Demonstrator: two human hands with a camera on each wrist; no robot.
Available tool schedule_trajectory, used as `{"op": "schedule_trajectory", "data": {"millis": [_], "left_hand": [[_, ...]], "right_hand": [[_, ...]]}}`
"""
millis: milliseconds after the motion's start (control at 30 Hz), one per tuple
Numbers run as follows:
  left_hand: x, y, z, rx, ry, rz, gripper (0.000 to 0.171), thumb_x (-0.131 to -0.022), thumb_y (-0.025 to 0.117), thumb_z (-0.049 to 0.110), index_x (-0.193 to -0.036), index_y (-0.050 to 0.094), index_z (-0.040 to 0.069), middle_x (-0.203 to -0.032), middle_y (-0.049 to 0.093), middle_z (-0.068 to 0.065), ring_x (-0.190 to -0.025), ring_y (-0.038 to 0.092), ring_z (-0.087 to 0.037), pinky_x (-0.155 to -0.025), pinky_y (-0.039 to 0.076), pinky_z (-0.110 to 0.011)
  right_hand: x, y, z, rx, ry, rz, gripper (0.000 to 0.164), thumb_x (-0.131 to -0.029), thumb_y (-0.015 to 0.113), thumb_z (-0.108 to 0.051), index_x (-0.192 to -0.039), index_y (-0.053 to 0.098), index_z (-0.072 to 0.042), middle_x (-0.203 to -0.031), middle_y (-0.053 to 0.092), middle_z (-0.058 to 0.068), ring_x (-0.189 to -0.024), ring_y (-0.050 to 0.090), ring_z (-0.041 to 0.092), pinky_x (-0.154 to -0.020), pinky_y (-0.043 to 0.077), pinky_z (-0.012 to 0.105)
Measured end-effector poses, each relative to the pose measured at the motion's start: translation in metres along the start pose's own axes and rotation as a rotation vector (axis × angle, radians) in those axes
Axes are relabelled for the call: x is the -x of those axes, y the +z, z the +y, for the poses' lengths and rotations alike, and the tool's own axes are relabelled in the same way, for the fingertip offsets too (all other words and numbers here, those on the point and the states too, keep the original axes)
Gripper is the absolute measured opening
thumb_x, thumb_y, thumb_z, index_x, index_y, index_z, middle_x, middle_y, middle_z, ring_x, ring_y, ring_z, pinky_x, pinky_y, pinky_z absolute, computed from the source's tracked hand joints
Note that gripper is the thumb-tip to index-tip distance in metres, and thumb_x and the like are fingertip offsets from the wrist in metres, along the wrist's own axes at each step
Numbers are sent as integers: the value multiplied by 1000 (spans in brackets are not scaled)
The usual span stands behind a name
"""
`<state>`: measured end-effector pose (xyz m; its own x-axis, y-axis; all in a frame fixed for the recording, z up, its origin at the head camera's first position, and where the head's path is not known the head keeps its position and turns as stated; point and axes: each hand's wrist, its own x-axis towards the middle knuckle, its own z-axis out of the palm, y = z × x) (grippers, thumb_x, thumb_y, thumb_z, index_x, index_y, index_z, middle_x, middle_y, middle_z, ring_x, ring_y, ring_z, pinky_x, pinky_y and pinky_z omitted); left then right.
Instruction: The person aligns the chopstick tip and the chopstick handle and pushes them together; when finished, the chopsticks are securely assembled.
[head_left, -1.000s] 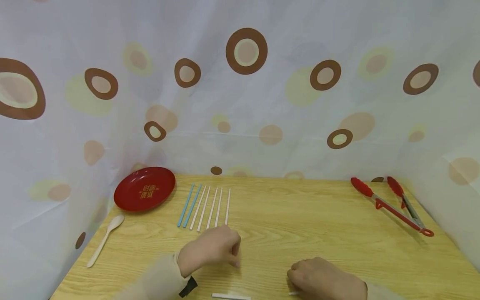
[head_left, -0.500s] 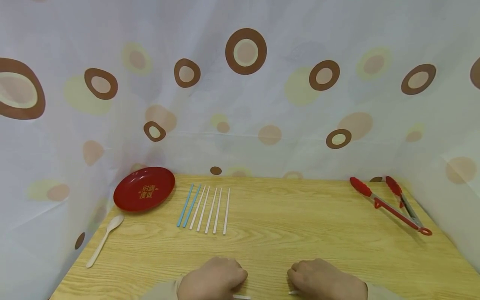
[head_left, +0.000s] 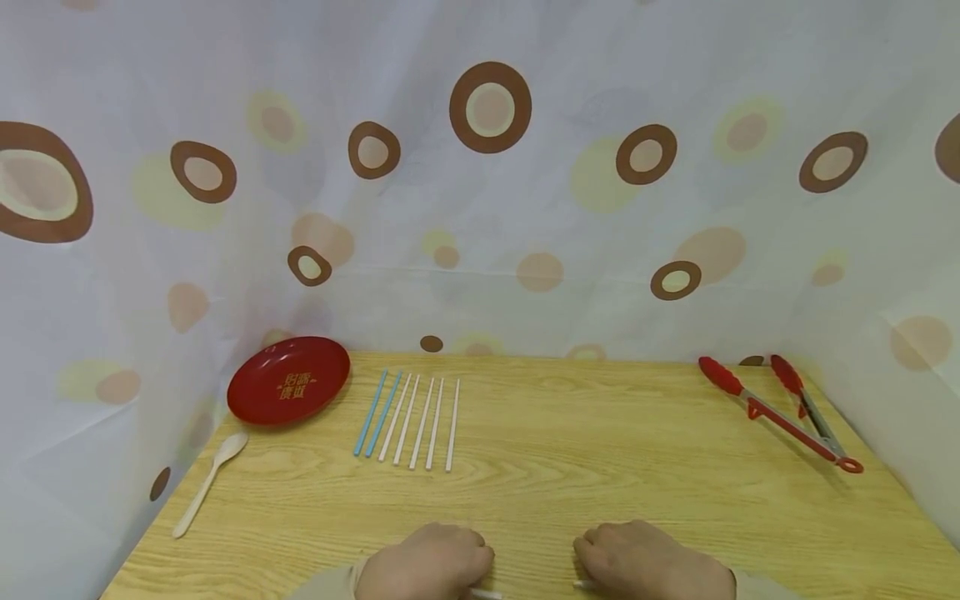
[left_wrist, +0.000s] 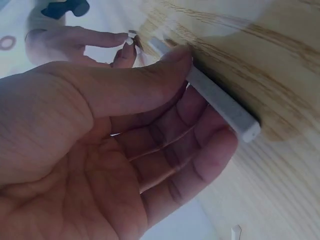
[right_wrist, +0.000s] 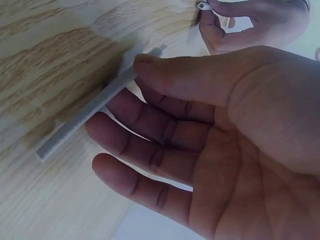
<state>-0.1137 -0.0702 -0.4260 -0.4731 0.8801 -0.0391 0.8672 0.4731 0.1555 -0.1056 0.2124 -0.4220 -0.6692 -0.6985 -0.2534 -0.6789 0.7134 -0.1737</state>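
Observation:
Both hands are low in the head view, backs upward, close above the wooden table. My left hand [head_left: 431, 562] pinches a white chopstick [left_wrist: 220, 97] between thumb and fingertips; its square end shows in the left wrist view. To the right, my right hand [head_left: 648, 560] holds another white chopstick [right_wrist: 75, 125] the same way, thumb on top. Only short tips of the two sticks show in the head view, pointing at each other across a gap. Beyond the left hand lies a row of two blue chopsticks [head_left: 371, 412] and several white chopsticks [head_left: 422, 423].
A red plate [head_left: 258, 400] with gold characters stands at the back left, a pale spoon [head_left: 201, 492] in front of it. Red-tipped tongs [head_left: 787, 421] lie spread at the back right. A dotted white curtain [head_left: 540, 208] encloses the table [head_left: 585, 450] on three sides.
My left hand has come down and back from the row of chopsticks and taken hold of the white stick lying near the front. The right hand has stayed in place.

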Motion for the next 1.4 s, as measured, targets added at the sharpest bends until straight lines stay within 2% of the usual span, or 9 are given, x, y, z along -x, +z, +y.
{"op": "schedule_trajectory", "data": {"millis": [133,267,400,433,500,633,867,1033,1400], "left_hand": [[0,-3,-1,2,15,18,24,-89,71,38,-80,58,19,-72,48,15,-63,43,3,-53,35,-13],[-3,-9,-3,-32,18,85,22,-88,72,29,-83,53,20,-69,45,15,-59,41,1,-52,35,-14],[-10,-15,-6,-22,-53,127,17,-84,76,12,-83,61,20,-73,53,15,-63,47,2,-53,39,-14],[-12,-17,-6,-17,-79,119,16,-83,77,9,-84,65,21,-76,56,16,-66,50,3,-55,41,-14],[-16,-21,-8,-31,-120,107,17,-81,79,7,-87,72,21,-80,60,15,-71,55,3,-54,44,-14],[-23,-30,-12,-49,-165,117,17,-81,82,11,-91,75,23,-82,59,14,-70,56,2,-52,43,-13],[-37,-53,-17,-74,-174,301,17,-84,81,17,-98,74,24,-82,57,10,-66,55,-1,-46,37,-10],[-44,-63,-18,-61,-177,364,16,-85,80,18,-99,75,24,-82,56,10,-68,55,-3,-47,37,-11],[-48,-67,-14,-68,-167,394,15,-85,79,19,-99,75,23,-81,56,10,-67,53,-2,-47,36,-11]], "right_hand": [[3,-6,-1,0,37,-14,34,-92,65,-49,-90,53,-17,-66,42,-13,-58,41,1,-56,44,24],[7,-11,3,48,-68,104,47,-90,63,-59,-97,49,-15,-63,38,-14,-53,37,0,-51,38,20],[6,-17,7,33,-99,176,18,-92,72,-23,-96,57,-14,-69,49,-14,-58,42,-1,-52,40,18],[5,-18,7,30,-80,174,16,-88,74,-11,-96,61,-14,-72,54,-13,-61,47,-1,-53,42,19],[3,-22,5,23,-34,168,28,-80,76,6,-96,66,-15,-81,63,-10,-67,54,0,-55,47,20],[2,-32,6,62,-44,270,31,-76,79,5,-94,68,-17,-84,66,-7,-69,59,2,-52,47,18],[0,-56,7,126,-62,497,25,-78,82,-2,-95,71,-18,-82,63,-7,-64,57,4,-46,42,15],[-2,-67,6,175,-70,677,33,-72,85,1,-96,73,-19,-83,63,-8,-65,61,7,-44,38,14],[-5,-67,5,178,-86,705,34,-72,86,0,-97,73,-19,-85,65,-8,-64,61,6,-44,38,14]]}}
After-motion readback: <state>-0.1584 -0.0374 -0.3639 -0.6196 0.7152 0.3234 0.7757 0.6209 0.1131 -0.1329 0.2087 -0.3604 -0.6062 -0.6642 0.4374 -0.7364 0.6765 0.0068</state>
